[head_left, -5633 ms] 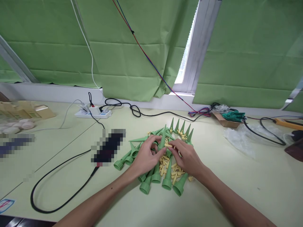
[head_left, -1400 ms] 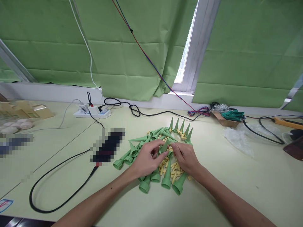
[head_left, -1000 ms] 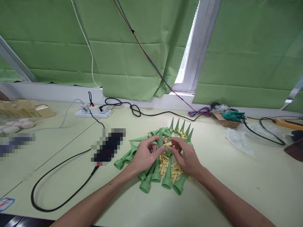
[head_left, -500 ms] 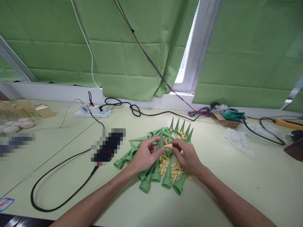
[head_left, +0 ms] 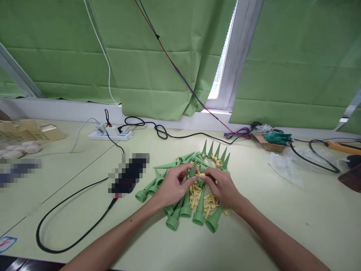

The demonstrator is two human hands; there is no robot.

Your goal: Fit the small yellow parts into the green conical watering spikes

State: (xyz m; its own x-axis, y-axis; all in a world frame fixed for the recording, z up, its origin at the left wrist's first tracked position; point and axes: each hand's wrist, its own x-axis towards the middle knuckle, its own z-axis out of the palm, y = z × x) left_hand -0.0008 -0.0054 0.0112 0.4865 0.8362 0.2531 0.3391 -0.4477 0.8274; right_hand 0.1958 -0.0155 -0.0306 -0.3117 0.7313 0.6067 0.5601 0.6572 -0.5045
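Observation:
Between the fingers of my left hand (head_left: 176,184) is a green cone (head_left: 193,170), its tip pointing up. My right hand (head_left: 221,184) pinches a small yellow piece (head_left: 200,174) against the cone's side. Under and around both hands lie more green cones (head_left: 199,214) with open round ends, and a heap of yellow pieces (head_left: 209,203). Behind my right hand, several green cones (head_left: 217,150) stand upright in a row with yellow pieces at them.
A blurred dark device (head_left: 131,173) with a black cable lies left on the table (head_left: 282,233). Further back are a power strip (head_left: 111,136) and black cable. At right are a cardboard box (head_left: 269,145) with green material and a plastic bag (head_left: 284,167).
The held green cone has tilted slightly, its tip now a little lower and further right. Both hands stay in nearly the same place.

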